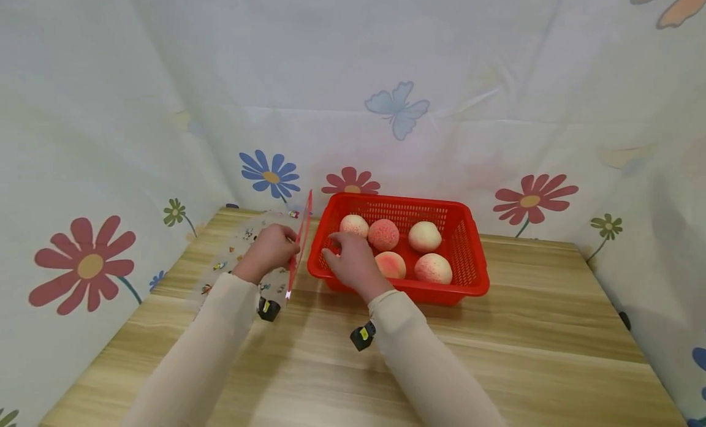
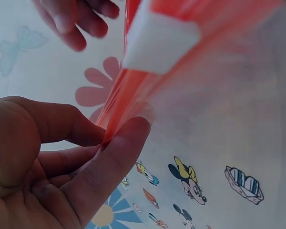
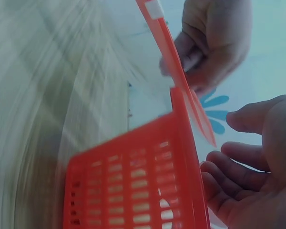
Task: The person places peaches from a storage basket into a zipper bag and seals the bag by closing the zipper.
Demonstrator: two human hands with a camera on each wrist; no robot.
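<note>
Fingers (image 2: 107,169) of the left hand (image 1: 269,252) pinch the red edge strip (image 1: 306,215) of a clear bag (image 1: 228,255); those of the right hand (image 1: 353,260) are parted and slightly curved, nothing visible between them, and whether they touch the basket cannot be told. By size: wood-grained table (image 1: 551,329), bearing the rest; red slatted basket (image 1: 430,295), to the right of the bag; the bag itself, cartoon-printed, its film extending left over the table and its strip raised beside the basket's left end; five visible peach-like fruits (image 1: 433,268), inside the basket; white tab (image 2: 162,43), on the strip. Step in hand, as judged: steadying the bag's edge. Next move would seem to call for a firm left pinch while the right fingers close on the strip or a fruit
</note>
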